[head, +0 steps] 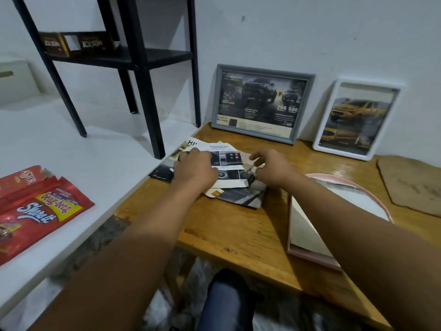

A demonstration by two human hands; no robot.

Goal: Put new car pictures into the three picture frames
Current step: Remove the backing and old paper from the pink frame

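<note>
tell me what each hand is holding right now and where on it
The left hand rests on the top car brochure page, fingers at its left edge. The right hand has fingers curled at its right edge; whether it pinches the page cannot be told.

— The table (pixel 238 225) is looking like varnished wood, grain showing, light glaring off it near the white frame (pixel 319 130).

— And the pictures (pixel 226 161)?

— Paper, printed, slightly glossy, edges curling. The grey frame (pixel 306 108) is looking matt, its glazing reflecting a little.

— The wrappers (pixel 40 211)?

— Shiny red plastic film, crinkling. The rack (pixel 148 96) is looking like matt black metal; the sheet (pixel 415 185) on the right, rough brown board.
</note>
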